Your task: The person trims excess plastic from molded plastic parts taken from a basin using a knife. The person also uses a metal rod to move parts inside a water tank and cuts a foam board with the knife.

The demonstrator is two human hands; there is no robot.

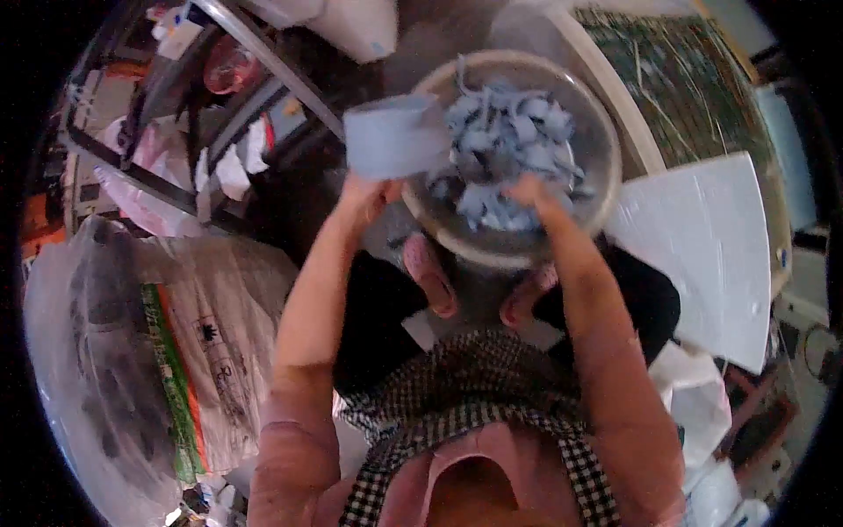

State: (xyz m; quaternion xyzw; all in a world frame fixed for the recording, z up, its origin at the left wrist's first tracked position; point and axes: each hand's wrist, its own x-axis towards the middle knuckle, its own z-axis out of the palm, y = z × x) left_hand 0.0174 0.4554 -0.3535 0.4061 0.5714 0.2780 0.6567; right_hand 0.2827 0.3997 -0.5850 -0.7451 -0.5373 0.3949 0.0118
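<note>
My left hand grips the lower edge of a pale grey-blue band-like piece, wide and rounded, at the basin's left rim. Whether this piece is a closed loop or a tub I cannot tell, as its right side is blurred. A big round basin stands on the floor before my feet. Many curled grey-blue pieces lie heaped in it. My right hand reaches into the basin's near part, touching the heap. Its fingertips are blurred and partly hidden among the pieces.
A metal frame stands at upper left, above a stuffed woven sack. To the right, a white board leans near the basin. A greenish mesh-like panel with a pale edge lies beyond. A white sack is at the top.
</note>
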